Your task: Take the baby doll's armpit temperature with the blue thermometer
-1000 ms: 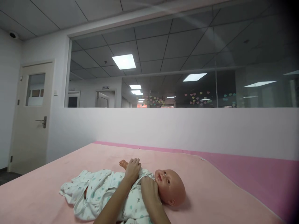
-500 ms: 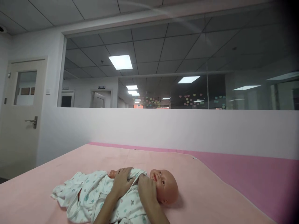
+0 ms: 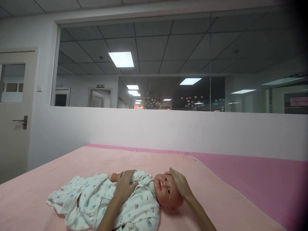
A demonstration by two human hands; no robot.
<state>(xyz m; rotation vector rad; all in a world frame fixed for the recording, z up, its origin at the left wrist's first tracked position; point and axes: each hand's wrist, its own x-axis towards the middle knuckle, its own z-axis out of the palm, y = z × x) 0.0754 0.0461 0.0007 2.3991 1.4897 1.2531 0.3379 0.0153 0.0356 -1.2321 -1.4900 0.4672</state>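
Pink sheet [image 3: 231, 208], bkgd sign [image 3: 100, 86] illegible, L hand [image 3: 125, 186] spread on doll [image 3: 143, 203], R hand [image 3: 179, 182] cupping its head [image 3: 166, 192]

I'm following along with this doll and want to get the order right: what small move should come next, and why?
Probably slide the left hand down the patterned clothing to smooth it: it lies rumpled toward its lower end, where a gap shows something reddish, while the right hand rests on the doll's head.

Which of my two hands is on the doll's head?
Your right hand: it lies over the crown of the doll's head, whereas your left hand rests on the doll's white patterned clothes.
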